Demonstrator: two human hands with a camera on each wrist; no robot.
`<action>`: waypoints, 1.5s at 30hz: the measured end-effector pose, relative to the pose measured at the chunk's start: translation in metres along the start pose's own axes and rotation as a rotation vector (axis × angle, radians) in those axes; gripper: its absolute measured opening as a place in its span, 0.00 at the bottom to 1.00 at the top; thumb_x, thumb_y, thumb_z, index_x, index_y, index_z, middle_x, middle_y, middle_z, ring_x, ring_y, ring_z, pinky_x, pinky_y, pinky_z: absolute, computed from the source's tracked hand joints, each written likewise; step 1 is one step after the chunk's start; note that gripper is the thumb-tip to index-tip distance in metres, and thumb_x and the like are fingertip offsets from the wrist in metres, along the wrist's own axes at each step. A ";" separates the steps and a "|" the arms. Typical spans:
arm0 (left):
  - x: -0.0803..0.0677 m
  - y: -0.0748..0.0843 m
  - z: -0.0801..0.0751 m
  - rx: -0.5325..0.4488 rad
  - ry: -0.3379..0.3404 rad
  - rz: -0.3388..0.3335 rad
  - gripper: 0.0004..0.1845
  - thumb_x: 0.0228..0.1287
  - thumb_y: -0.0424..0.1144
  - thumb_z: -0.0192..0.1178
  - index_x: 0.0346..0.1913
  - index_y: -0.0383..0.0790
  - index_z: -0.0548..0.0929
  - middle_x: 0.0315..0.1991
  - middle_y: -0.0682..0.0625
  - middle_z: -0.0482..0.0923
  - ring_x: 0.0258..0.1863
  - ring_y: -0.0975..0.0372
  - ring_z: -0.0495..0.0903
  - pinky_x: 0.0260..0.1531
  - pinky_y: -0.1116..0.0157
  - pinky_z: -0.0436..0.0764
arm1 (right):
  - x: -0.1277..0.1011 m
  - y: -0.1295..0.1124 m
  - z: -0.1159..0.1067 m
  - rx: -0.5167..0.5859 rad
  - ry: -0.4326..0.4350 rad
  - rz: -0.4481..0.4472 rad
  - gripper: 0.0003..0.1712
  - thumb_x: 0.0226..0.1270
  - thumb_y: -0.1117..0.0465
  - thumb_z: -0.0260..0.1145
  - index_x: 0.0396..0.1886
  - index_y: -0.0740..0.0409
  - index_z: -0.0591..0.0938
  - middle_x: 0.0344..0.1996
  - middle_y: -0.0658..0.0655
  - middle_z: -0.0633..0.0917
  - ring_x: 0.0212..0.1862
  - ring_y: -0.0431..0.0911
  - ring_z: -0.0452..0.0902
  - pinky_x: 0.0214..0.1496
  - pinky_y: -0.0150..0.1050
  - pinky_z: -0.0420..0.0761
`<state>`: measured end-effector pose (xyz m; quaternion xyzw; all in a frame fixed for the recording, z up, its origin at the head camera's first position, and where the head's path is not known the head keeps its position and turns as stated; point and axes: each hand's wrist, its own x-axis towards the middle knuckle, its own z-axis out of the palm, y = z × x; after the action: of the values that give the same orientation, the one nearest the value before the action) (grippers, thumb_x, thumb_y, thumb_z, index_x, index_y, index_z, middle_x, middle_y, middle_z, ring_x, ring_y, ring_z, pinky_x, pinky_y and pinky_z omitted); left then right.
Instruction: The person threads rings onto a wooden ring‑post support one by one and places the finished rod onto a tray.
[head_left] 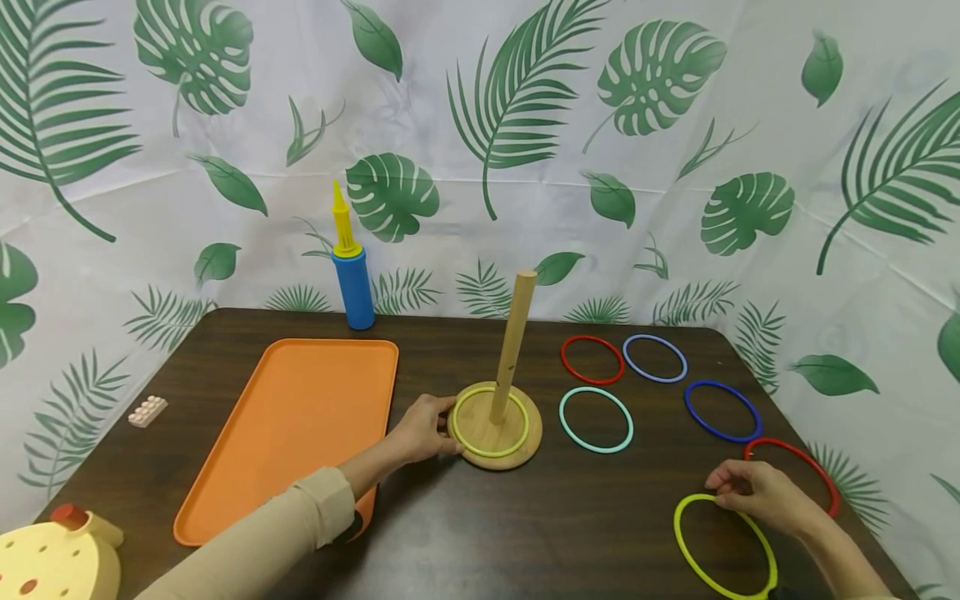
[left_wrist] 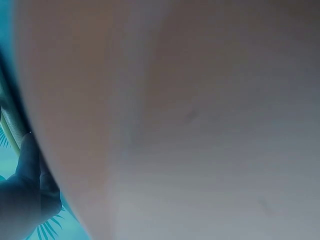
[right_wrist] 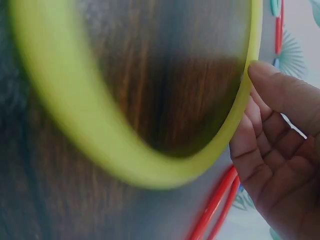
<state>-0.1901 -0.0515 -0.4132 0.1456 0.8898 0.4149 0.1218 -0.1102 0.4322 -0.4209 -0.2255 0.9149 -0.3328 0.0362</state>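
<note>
Left hand (head_left: pixel 423 429) rests on the left edge of the round wooden base (head_left: pixel 525 454), fingers curled against its rim and touching the yellow-green ring on base (head_left: pixel 468 446), which already lies around the upright wooden peg (head_left: pixel 513 346). Left wrist view is blocked by blurred skin, no detail there.

Right hand (head_left: pixel 757 493) is at the near right of the dark worktop (head_left: pixel 480 533), fingertips pinching the far rim of a yellow-green loose ring (head_left: pixel 693 558) that lies flat on the worktop. Right wrist view: thumb tip (right_wrist: pixel 265 75) sits on the ring's edge, palm cupped beside it, a red ring (right_wrist: pixel 215 205) just behind.

Near red ring (head_left: pixel 817 471) lies just beyond the right hand, partly hidden by it. Further back: dark blue ring (head_left: pixel 701 417), light blue ring (head_left: pixel 637 362), far red ring (head_left: pixel 573 367), teal ring (head_left: pixel 577 437), all flat, apart from the base.

Orange tray (head_left: pixel 300 417) left of the base, left forearm in a beige sleeve (head_left: pixel 262 542) crossing its near corner. Blue-and-yellow pump (head_left: pixel 351 267) upright at the back edge. Small pale block (head_left: pixel 147 411) far left. Cream perforated object with red knob (head_left: pixel 52 558) at the near left corner. Leaf-print backdrop (head_left: pixel 660 125) behind.
</note>
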 end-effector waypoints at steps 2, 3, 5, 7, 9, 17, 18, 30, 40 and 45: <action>0.000 0.000 0.000 0.003 0.002 0.006 0.40 0.46 0.30 0.73 0.65 0.27 0.67 0.53 0.36 0.67 0.48 0.50 0.78 0.42 0.62 0.82 | 0.002 -0.001 0.001 -0.006 -0.002 0.003 0.06 0.53 0.72 0.68 0.29 0.63 0.79 0.25 0.41 0.80 0.29 0.28 0.73 0.25 0.28 0.75; 0.000 -0.001 0.000 0.003 0.002 0.009 0.40 0.46 0.30 0.73 0.64 0.27 0.67 0.53 0.36 0.67 0.48 0.50 0.78 0.42 0.62 0.82 | 0.002 -0.002 0.001 -0.009 -0.004 0.002 0.06 0.54 0.72 0.68 0.29 0.62 0.79 0.24 0.42 0.80 0.28 0.28 0.73 0.25 0.28 0.75; 0.000 -0.001 0.000 0.000 0.002 0.007 0.40 0.46 0.30 0.73 0.65 0.27 0.67 0.53 0.36 0.67 0.48 0.50 0.78 0.42 0.62 0.82 | 0.003 -0.004 0.002 -0.016 -0.001 -0.007 0.06 0.53 0.72 0.68 0.28 0.61 0.79 0.23 0.42 0.80 0.28 0.28 0.73 0.24 0.28 0.75; 0.000 -0.001 0.000 0.001 0.001 0.008 0.40 0.46 0.30 0.73 0.64 0.26 0.67 0.53 0.35 0.67 0.48 0.49 0.78 0.42 0.62 0.82 | 0.004 -0.005 0.003 -0.021 0.002 -0.009 0.06 0.54 0.72 0.68 0.28 0.61 0.79 0.23 0.42 0.80 0.27 0.27 0.72 0.23 0.28 0.74; 0.000 -0.001 0.000 -0.001 -0.002 0.006 0.40 0.46 0.30 0.73 0.64 0.26 0.67 0.53 0.35 0.67 0.48 0.49 0.78 0.42 0.62 0.82 | 0.004 -0.006 0.004 -0.028 0.006 -0.001 0.06 0.54 0.72 0.68 0.27 0.60 0.79 0.22 0.41 0.80 0.27 0.27 0.72 0.22 0.28 0.74; -0.001 0.000 0.000 0.007 0.002 0.002 0.40 0.45 0.30 0.73 0.64 0.26 0.68 0.54 0.35 0.67 0.48 0.50 0.77 0.43 0.62 0.81 | 0.006 -0.009 0.008 -0.120 0.052 0.023 0.07 0.53 0.71 0.69 0.25 0.56 0.79 0.22 0.38 0.79 0.25 0.26 0.69 0.21 0.28 0.71; -0.001 0.001 0.000 0.005 0.003 0.002 0.40 0.45 0.30 0.73 0.64 0.26 0.68 0.53 0.35 0.67 0.48 0.50 0.78 0.43 0.62 0.82 | 0.007 -0.010 0.008 -0.133 0.055 0.030 0.07 0.53 0.70 0.69 0.25 0.56 0.79 0.21 0.38 0.78 0.25 0.26 0.69 0.21 0.28 0.71; 0.000 -0.001 -0.002 -0.009 -0.004 0.013 0.40 0.45 0.30 0.73 0.64 0.25 0.67 0.53 0.35 0.67 0.46 0.50 0.78 0.41 0.63 0.82 | 0.019 -0.033 0.009 -0.224 0.171 0.151 0.06 0.54 0.69 0.69 0.27 0.55 0.80 0.24 0.43 0.81 0.26 0.27 0.69 0.24 0.29 0.73; 0.001 -0.001 -0.004 -0.033 -0.014 0.013 0.40 0.46 0.28 0.72 0.64 0.25 0.66 0.54 0.34 0.66 0.48 0.49 0.78 0.41 0.64 0.82 | 0.054 -0.074 -0.006 -0.199 0.334 0.131 0.04 0.57 0.69 0.68 0.31 0.59 0.81 0.25 0.47 0.81 0.26 0.30 0.70 0.24 0.28 0.73; 0.002 -0.003 -0.005 -0.037 -0.012 0.009 0.40 0.45 0.27 0.72 0.64 0.24 0.66 0.53 0.35 0.66 0.48 0.49 0.78 0.40 0.64 0.82 | 0.074 -0.098 -0.014 -0.166 0.407 0.092 0.03 0.58 0.71 0.67 0.33 0.63 0.81 0.23 0.48 0.80 0.24 0.32 0.69 0.22 0.27 0.71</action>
<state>-0.1939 -0.0560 -0.4128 0.1497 0.8807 0.4308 0.1278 -0.1414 0.3420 -0.3420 -0.1139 0.9370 -0.2929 -0.1526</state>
